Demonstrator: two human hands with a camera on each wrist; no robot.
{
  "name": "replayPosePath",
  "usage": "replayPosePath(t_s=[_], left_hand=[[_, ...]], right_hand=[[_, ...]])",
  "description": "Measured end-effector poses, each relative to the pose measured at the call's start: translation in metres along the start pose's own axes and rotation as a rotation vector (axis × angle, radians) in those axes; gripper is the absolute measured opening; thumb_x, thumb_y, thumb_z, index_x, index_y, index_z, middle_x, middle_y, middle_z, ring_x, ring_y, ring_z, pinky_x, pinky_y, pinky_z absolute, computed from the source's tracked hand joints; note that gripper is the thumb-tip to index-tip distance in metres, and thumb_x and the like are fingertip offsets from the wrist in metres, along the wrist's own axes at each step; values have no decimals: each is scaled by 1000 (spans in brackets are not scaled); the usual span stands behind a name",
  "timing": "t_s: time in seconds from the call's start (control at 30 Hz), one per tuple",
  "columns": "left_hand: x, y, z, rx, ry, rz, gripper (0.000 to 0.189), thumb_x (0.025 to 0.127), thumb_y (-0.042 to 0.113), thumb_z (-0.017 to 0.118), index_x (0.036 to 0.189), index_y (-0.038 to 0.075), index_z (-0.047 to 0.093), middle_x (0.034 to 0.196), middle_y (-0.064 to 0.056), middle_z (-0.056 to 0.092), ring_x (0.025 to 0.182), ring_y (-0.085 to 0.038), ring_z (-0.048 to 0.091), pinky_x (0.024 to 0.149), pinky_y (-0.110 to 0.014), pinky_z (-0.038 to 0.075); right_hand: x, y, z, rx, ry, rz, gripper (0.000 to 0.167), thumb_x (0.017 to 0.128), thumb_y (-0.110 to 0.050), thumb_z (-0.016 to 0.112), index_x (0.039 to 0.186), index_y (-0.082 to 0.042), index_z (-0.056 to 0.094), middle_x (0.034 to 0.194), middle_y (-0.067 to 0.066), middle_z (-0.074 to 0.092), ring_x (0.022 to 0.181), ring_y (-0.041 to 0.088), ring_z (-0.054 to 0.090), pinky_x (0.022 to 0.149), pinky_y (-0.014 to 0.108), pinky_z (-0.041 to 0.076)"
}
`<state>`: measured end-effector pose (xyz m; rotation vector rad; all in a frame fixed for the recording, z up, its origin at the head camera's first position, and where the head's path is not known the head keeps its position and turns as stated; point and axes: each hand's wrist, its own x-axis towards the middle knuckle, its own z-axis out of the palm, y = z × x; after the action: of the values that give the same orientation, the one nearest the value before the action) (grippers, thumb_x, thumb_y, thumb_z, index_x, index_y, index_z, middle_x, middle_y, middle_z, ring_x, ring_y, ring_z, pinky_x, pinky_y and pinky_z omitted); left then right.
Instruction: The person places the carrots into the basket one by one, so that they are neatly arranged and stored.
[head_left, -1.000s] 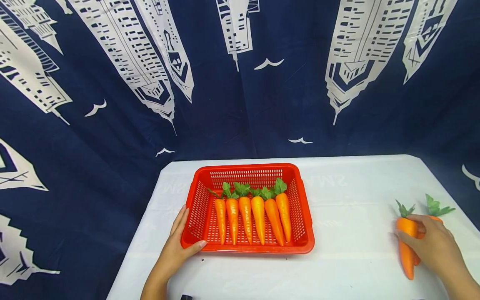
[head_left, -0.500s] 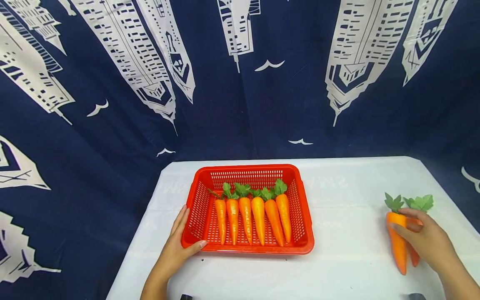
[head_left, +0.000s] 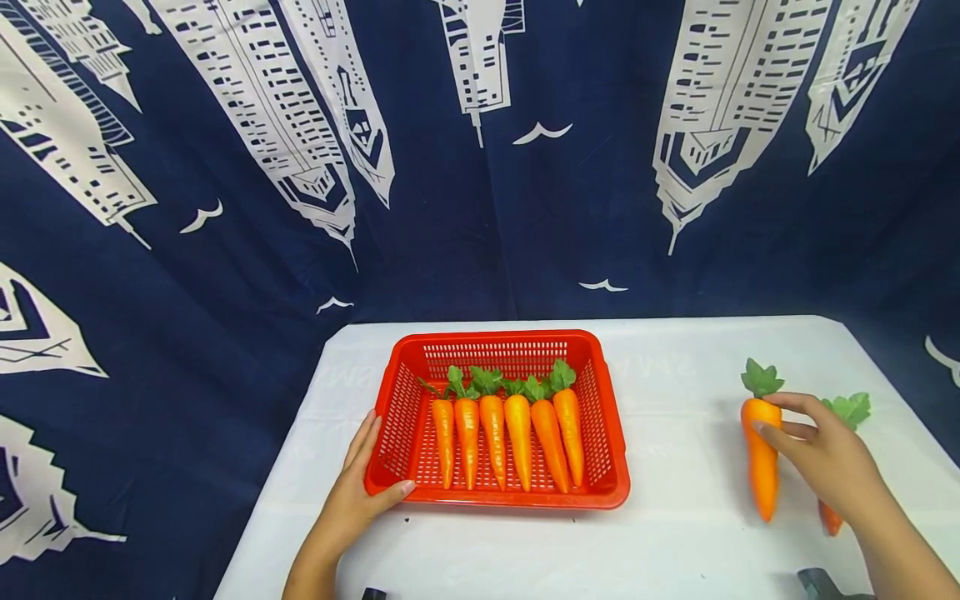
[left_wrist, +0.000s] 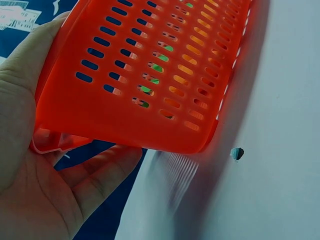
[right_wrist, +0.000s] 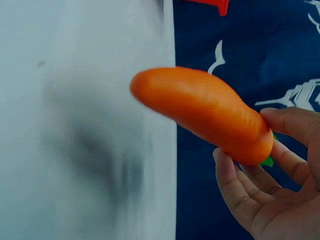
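A red plastic basket (head_left: 504, 498) stands on the white table with several carrots (head_left: 520, 442) lying side by side in it, leafy tops to the back. My left hand (head_left: 356, 493) grips its front left corner, thumb over the front rim and fingers along the left side. In the left wrist view this hand (left_wrist: 47, 200) spans the corner of the basket (left_wrist: 125, 115). At the right, my right hand (head_left: 825, 454) pinches a carrot (head_left: 762, 467) near its top between thumb and fingers. The right wrist view shows the carrot (right_wrist: 200, 107) lifted above the table, tip pointing away from the palm.
Another carrot (head_left: 830, 518) lies on the white table (head_left: 675, 542) behind my right hand, partly hidden. A dark blue cloth (head_left: 480, 233) with white buildings and birds hangs behind the table. Part of a grey strap (head_left: 819, 582) shows by the right wrist.
My right hand has moved left with the carrot, away from the other carrot, which stays on the table. The left hand and basket have kept their places.
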<state>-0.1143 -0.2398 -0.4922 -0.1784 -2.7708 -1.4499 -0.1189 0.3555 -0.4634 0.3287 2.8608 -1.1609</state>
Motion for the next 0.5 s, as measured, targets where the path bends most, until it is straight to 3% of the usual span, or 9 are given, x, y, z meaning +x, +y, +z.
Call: replayPosePath(t_s=[0.33, 0.5], left_hand=[[0, 2, 0, -2, -3, 4, 106, 81, 32, 85, 162, 34, 17, 170, 14, 6, 157, -32, 13, 115, -74, 23], [0, 2, 0, -6, -2, 6, 106, 81, 31, 85, 162, 35, 17, 170, 14, 6, 157, -32, 13, 115, -74, 22]], right_hand=[[4, -42, 1, -38, 42, -266, 49, 100, -29, 65, 144, -10, 54, 139, 32, 46, 110, 58, 59, 70, 54, 61], [6, -65, 2, -33, 39, -326, 47, 100, -23, 65, 145, -12, 55, 137, 29, 48, 110, 55, 60, 70, 51, 61]])
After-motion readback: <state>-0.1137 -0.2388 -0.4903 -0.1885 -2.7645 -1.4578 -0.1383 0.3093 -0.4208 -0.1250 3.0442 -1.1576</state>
